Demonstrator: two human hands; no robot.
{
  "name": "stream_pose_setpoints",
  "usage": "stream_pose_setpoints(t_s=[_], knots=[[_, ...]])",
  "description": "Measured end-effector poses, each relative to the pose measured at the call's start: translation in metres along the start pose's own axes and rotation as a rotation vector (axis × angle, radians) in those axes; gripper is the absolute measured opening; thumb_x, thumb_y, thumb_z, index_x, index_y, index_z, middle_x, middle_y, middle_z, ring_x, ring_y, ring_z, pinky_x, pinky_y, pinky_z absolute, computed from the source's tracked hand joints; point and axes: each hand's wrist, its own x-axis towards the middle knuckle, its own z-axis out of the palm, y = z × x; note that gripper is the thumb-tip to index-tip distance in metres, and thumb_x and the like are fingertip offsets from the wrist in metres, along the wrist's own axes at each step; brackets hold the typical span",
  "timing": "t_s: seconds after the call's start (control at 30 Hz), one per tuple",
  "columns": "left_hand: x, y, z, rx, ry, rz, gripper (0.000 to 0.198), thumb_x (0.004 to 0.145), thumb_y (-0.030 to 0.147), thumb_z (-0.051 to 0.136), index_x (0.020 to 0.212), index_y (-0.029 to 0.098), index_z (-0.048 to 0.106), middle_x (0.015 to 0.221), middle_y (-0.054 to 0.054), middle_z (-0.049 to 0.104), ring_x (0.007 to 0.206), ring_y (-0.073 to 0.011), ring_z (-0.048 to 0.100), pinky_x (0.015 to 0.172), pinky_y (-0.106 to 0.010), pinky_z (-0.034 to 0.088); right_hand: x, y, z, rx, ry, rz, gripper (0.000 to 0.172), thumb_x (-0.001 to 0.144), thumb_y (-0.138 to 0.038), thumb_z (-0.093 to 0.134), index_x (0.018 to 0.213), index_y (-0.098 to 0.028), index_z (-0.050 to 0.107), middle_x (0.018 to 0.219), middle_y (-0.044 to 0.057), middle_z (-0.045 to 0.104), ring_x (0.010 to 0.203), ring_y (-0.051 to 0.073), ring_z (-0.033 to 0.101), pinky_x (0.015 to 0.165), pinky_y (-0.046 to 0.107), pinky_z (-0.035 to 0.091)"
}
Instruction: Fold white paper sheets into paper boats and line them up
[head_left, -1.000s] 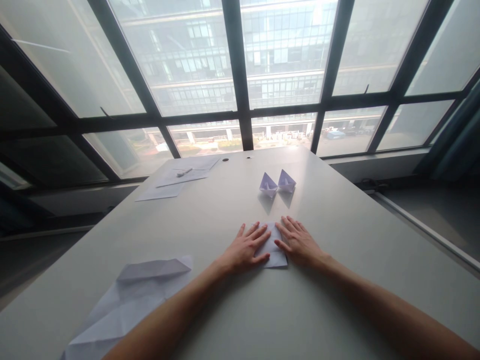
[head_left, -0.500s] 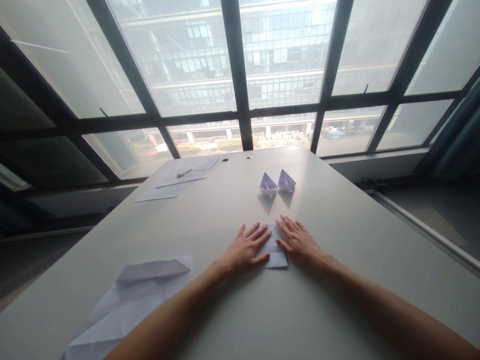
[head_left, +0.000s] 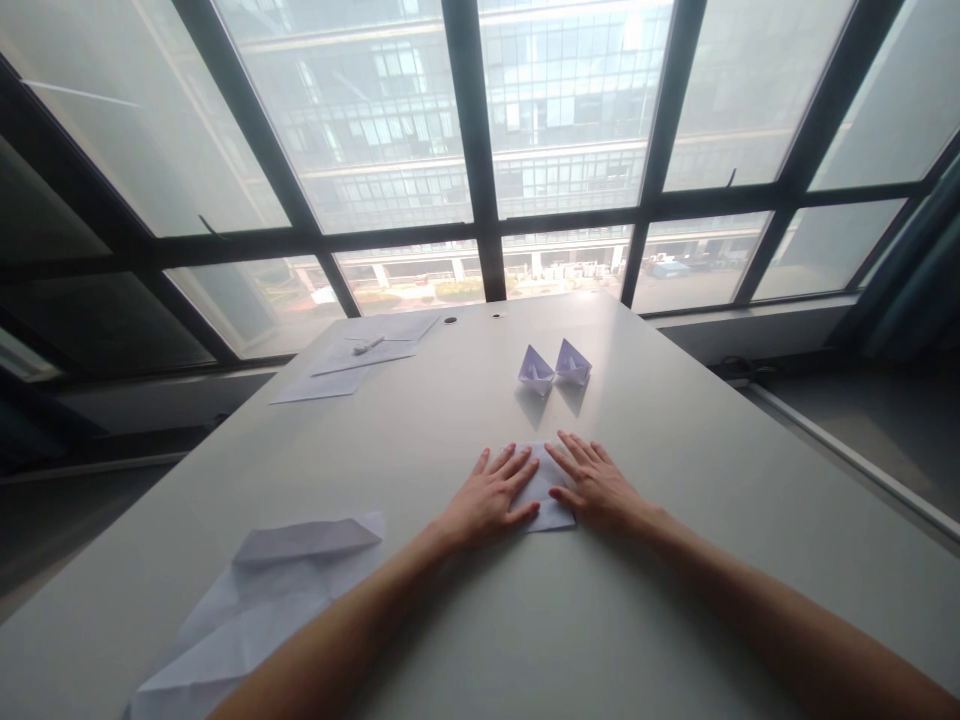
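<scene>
A small folded piece of white paper [head_left: 546, 515] lies flat on the white table [head_left: 450, 420], a crease strip showing along its near edge. My left hand [head_left: 491, 502] rests on its left side with the fingers spread. On its right side my right hand [head_left: 596, 487] lies flat, fingers also apart. The paper's side edges are partly hidden under both hands. Beyond them stand two folded paper boats [head_left: 535, 370], side by side, each with a pointed peak.
A large creased sheet of paper [head_left: 277, 580] lies at the near left, partly behind my left forearm. Several flat sheets [head_left: 322, 385] are at the far left, with a small pale object [head_left: 367, 346] on them. Large windows [head_left: 570, 120] rise behind the table.
My right hand's fingers have shifted slightly left over the paper. The paper's near edge lies a little flatter. My left hand has hardly moved.
</scene>
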Motion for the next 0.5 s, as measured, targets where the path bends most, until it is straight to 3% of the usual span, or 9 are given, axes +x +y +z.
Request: stream_pose_setpoints(t_s=[0.5], knots=[[0.0016, 0.0016, -0.0015, 0.028, -0.037, -0.041, 0.07, 0.098, 0.065, 0.028, 0.157, 0.031, 0.017, 0.164, -0.001, 0.015, 0.151, -0.0283, 0.01, 0.121, -0.051, 0.008, -0.0005, 0.001, -0.0064, 0.0, -0.074, -0.034, 0.073, 0.093, -0.067, 0.039, 0.156, -0.031, 0.025, 0.164, 0.009, 0.013, 0.151, 0.031, 0.008, 0.119, 0.054, 0.009]])
